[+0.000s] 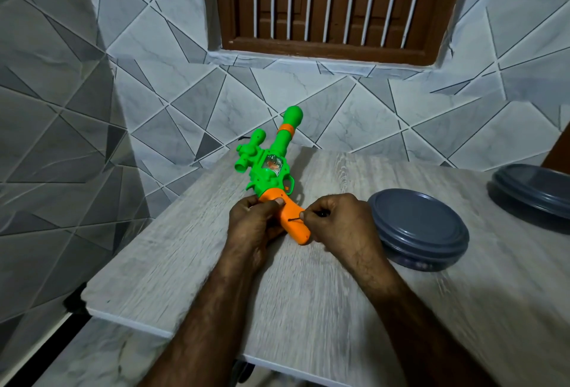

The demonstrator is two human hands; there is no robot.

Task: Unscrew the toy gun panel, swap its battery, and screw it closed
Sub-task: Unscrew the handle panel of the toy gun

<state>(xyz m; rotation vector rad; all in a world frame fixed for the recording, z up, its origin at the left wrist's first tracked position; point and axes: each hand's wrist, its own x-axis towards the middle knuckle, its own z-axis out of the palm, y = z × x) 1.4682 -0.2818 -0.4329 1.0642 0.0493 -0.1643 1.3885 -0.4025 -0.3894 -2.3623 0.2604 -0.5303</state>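
Me: Left hand (pixel 256 221) is wrapped round the orange grip (pixel 294 227) of the toy gun (pixel 271 167), thumb pressed on its top face. Right hand (pixel 337 220) pinches a small dark screwdriver (pixel 295 219), fingers curled tight on it.

Lead: Tip where?

Me: Against the side face of the orange grip, about mid-length. Shaft runs nearly level, pointing to my left. Can't make out the screw head or the panel seam: too small, too dark.

Lead: Gun position?

Me: On its side on the grey wood-grain table (pixel 308 294), near the far left corner. Grip end is toward me and the green barrel points away, its muzzle showing past the table's far edge. Can't tell if the body lies flat or I hold it slightly raised.

Lead: Details on it?

Me: Green scope on the left of the body, orange ring round the barrel, clear round window on the body, trigger guard on the right.

Lead: Anything else on the table?

Me: Two dark grey round pieces, lids or plates, can't tell which. Near grey disc (pixel 425 226) is just beside my right hand, to its right. Far grey disc (pixel 536 186) lies further right, partly cut off by the frame edge.

Lead: Background?

Me: Grey tiled wall (pixel 92 78) with an angular pattern. Brown wooden window (pixel 333 44) with white bars above the table.
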